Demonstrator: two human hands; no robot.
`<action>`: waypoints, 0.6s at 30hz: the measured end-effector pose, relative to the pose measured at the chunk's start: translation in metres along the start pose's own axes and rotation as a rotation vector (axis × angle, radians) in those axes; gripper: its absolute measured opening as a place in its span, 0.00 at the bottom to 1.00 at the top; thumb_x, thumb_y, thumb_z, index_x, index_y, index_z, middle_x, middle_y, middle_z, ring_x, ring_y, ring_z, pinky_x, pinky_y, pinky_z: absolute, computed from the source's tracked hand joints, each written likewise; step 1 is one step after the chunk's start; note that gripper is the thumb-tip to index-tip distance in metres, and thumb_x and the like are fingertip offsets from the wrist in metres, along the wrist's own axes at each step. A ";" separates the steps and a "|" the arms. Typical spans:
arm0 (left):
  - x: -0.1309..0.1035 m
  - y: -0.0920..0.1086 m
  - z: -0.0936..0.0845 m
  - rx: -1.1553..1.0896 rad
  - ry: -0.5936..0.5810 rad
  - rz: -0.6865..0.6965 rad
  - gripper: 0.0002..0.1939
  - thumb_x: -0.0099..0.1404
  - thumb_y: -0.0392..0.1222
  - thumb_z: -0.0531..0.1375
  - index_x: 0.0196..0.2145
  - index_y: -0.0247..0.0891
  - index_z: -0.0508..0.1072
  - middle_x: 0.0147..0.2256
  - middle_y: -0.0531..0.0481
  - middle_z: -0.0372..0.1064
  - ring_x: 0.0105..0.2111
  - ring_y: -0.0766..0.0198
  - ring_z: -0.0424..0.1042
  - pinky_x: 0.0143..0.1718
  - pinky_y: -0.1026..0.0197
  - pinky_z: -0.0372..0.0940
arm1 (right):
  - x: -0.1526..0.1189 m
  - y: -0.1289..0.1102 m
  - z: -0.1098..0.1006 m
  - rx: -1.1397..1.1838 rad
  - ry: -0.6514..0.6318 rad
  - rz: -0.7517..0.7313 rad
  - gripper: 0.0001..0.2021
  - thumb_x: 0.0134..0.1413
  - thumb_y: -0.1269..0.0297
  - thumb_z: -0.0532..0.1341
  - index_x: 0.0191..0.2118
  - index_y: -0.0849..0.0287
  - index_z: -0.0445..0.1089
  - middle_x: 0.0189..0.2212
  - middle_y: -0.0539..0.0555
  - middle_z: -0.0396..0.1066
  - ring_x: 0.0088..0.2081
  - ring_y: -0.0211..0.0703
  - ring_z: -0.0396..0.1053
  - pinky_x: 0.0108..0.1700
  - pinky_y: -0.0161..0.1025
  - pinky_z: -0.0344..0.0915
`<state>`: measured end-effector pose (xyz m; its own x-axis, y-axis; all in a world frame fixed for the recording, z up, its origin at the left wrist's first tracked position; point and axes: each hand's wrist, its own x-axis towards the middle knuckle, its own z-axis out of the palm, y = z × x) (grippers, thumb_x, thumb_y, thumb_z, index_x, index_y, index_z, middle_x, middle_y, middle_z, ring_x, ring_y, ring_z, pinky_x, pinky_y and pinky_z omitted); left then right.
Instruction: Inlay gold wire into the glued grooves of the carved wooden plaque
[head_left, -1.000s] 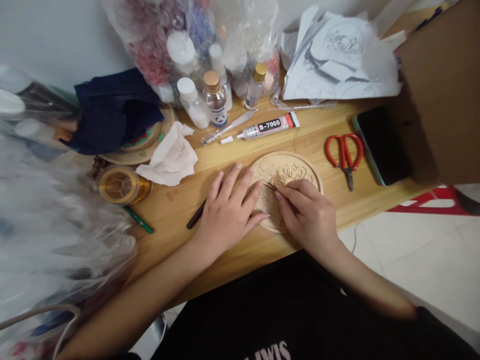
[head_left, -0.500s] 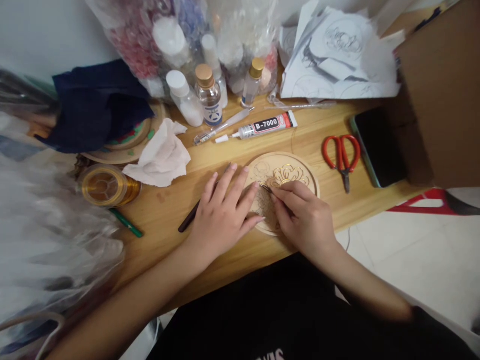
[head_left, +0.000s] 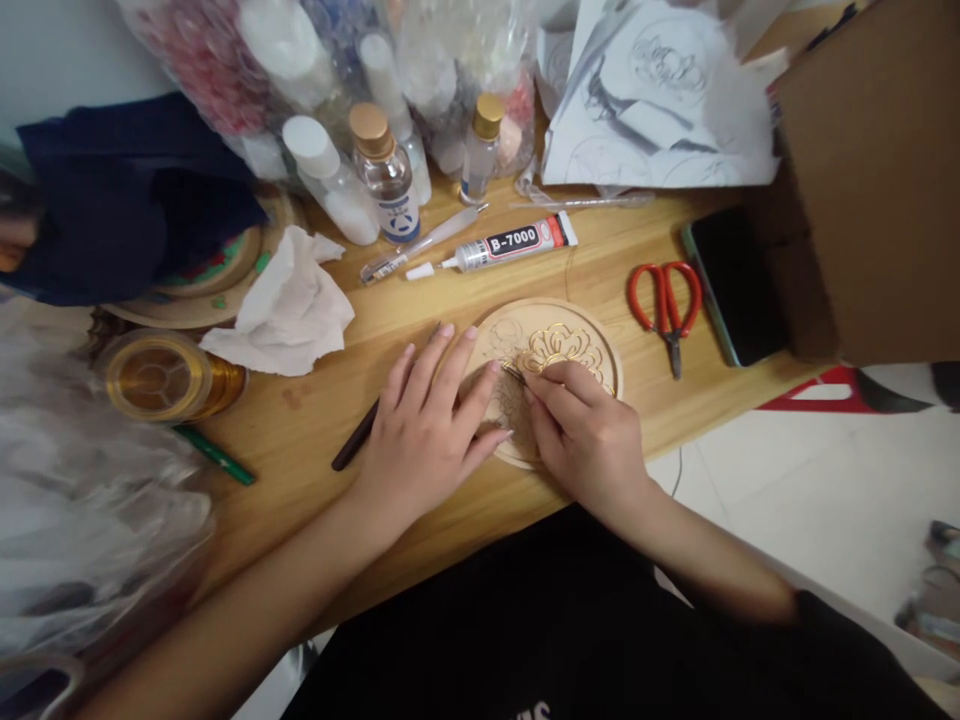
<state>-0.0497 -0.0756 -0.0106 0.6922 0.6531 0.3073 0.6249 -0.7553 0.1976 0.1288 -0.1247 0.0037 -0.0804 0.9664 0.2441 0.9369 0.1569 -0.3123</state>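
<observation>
My left hand (head_left: 420,425) lies with fingers spread, its fingertips at the left edge of a round wooden plate (head_left: 616,372). Under it, partly covered, is a dark pen-like stick (head_left: 354,437). My right hand (head_left: 589,425) is closed in a pinch over the plate, around what look like thin tweezers (head_left: 513,369); only the narrow tip shows, and the rest is hidden by the fingers. Gold wire (head_left: 564,345) bent into petal outlines sits on the plate's upper right, beside a pencil drawing of flowers (head_left: 504,335).
Behind the plate lie a B-7000 glue tube (head_left: 514,243) and a clear pen (head_left: 427,243). Red-handled snips (head_left: 665,305) and a phone (head_left: 739,287) are at right, beside a cardboard box (head_left: 874,190). Bottles, a crumpled tissue (head_left: 296,305) and a gold wire spool (head_left: 169,375) stand left.
The whole view has shifted, so the table's things appear further left. Both hands keep nearly the same place on the plate, and the right fingers stay pinched.
</observation>
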 end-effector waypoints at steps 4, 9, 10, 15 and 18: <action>0.000 -0.001 0.001 0.004 0.048 -0.007 0.24 0.69 0.50 0.56 0.56 0.32 0.68 0.59 0.30 0.62 0.61 0.41 0.61 0.60 0.42 0.57 | 0.000 -0.001 0.000 -0.004 0.031 -0.025 0.11 0.62 0.73 0.54 0.42 0.66 0.74 0.34 0.57 0.77 0.29 0.37 0.73 0.24 0.33 0.67; -0.001 -0.001 0.002 -0.006 0.052 0.004 0.24 0.69 0.50 0.57 0.56 0.33 0.68 0.59 0.30 0.62 0.62 0.42 0.60 0.60 0.42 0.56 | 0.001 0.000 0.000 -0.032 0.041 -0.040 0.10 0.62 0.72 0.55 0.41 0.66 0.75 0.34 0.56 0.77 0.29 0.36 0.73 0.23 0.32 0.65; -0.001 -0.001 0.002 -0.010 0.042 0.005 0.23 0.69 0.50 0.57 0.56 0.33 0.69 0.60 0.31 0.62 0.62 0.41 0.60 0.60 0.42 0.55 | 0.001 0.000 0.000 -0.031 0.038 -0.036 0.10 0.62 0.72 0.55 0.40 0.65 0.75 0.34 0.56 0.77 0.29 0.36 0.73 0.23 0.32 0.64; -0.001 0.000 0.001 -0.014 0.015 -0.003 0.22 0.69 0.51 0.56 0.54 0.34 0.70 0.60 0.30 0.61 0.61 0.40 0.60 0.60 0.41 0.55 | 0.000 0.000 0.001 -0.013 0.039 -0.026 0.11 0.63 0.72 0.54 0.41 0.64 0.74 0.34 0.56 0.76 0.30 0.35 0.72 0.23 0.32 0.62; 0.000 0.000 0.001 -0.005 0.011 0.002 0.23 0.69 0.52 0.56 0.54 0.34 0.70 0.60 0.30 0.61 0.62 0.40 0.60 0.60 0.41 0.55 | 0.000 0.000 0.001 -0.022 0.047 -0.041 0.11 0.63 0.72 0.54 0.40 0.65 0.74 0.33 0.56 0.76 0.29 0.36 0.72 0.23 0.32 0.62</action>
<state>-0.0494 -0.0759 -0.0112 0.6891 0.6510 0.3183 0.6217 -0.7568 0.2018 0.1283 -0.1239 0.0025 -0.1035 0.9486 0.2990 0.9405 0.1911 -0.2809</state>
